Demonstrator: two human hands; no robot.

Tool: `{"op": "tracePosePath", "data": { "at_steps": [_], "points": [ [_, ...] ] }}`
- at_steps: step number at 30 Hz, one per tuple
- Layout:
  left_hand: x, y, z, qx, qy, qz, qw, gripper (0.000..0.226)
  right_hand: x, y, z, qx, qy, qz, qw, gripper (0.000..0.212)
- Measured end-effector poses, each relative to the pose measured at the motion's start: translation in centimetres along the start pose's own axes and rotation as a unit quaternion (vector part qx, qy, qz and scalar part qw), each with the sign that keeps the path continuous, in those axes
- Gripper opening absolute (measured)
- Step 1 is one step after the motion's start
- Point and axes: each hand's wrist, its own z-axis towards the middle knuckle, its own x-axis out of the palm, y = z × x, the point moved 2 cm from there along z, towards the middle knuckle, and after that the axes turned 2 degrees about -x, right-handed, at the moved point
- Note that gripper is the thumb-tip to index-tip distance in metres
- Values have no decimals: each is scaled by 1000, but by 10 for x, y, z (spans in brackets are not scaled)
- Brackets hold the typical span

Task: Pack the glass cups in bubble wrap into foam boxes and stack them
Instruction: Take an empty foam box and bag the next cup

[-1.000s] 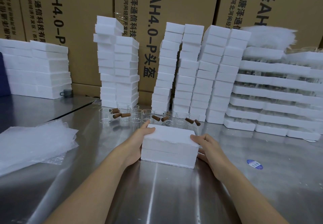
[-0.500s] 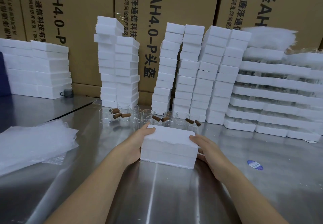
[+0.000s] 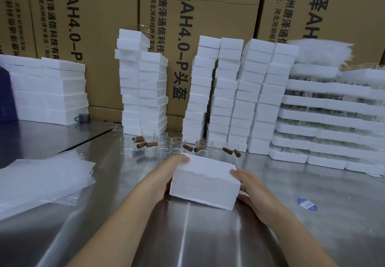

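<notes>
A closed white foam box [image 3: 205, 183] sits on the steel table [image 3: 208, 241] in front of me. My left hand [image 3: 164, 175] grips its left side with the thumb over the top far corner. My right hand [image 3: 252, 185] holds its right side, thumb on the top edge and fingers along the wall. Just behind the box stands a row of clear glass cups [image 3: 164, 147] with brown handles. A pile of bubble wrap sheets [image 3: 41, 181] lies at the left.
Tall stacks of small foam boxes [image 3: 239, 99] and a leaning stack [image 3: 143, 91] line the back. Foam trays holding glassware [image 3: 333, 120] fill the right, flat foam slabs [image 3: 48, 91] the far left. Cardboard cartons [image 3: 104, 26] form the rear wall. A blue sticker [image 3: 307, 204] lies on the table.
</notes>
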Motion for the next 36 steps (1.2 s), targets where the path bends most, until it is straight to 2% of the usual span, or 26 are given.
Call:
{"op": "tracePosePath", "data": {
  "at_steps": [4, 6, 8, 11, 15, 19, 21, 25, 27, 28, 30, 31, 33, 36],
  "points": [
    [2, -6, -8, 8, 21, 1, 1000, 25, -5, -1, 1, 2, 0, 13, 1000, 31],
    [3, -10, -9, 39, 0, -9, 999, 18, -6, 1, 1, 2, 0, 21, 1000, 39],
    [2, -15, -12, 67, -33, -28, 997, 20, -4, 4, 1, 4, 6, 24, 1000, 49],
    [-1, -23, -21, 84, -55, -37, 994, 15, 5, 7, -2, 20, 67, 25, 997, 53],
    [-1, -29, -32, 86, -38, -8, 996, 13, 14, 5, -8, 65, 145, 29, 987, 73],
    [-3, -25, -31, 60, -30, 4, 998, 30, 17, 5, -12, 91, 215, 59, 971, 64],
    [2, -23, -30, 56, -38, 20, 997, 25, 21, 5, -12, 102, 232, 71, 965, 61],
    [12, -15, -18, 91, -115, -37, 988, 33, 35, 6, -13, 82, 176, 77, 978, 74],
    [20, -11, -15, 112, -144, -60, 981, 36, 48, 10, -8, 33, 122, 96, 987, 67],
    [24, -9, -14, 111, -143, -63, 981, 46, 54, 11, -4, 12, 96, 103, 990, 62],
    [40, 0, -11, 82, -103, -84, 988, 67, 63, 10, 2, -22, 48, 128, 990, 55],
    [49, 4, -12, 63, -68, -101, 991, 71, 64, 7, 3, -32, 31, 148, 988, 48],
    [61, 10, -17, 35, -17, -125, 991, 66, 61, 0, 0, -30, 30, 184, 982, 41],
    [66, 11, -20, 17, 6, -125, 992, 63, 54, -5, -2, -36, 44, 194, 979, 45]
  ]
}}
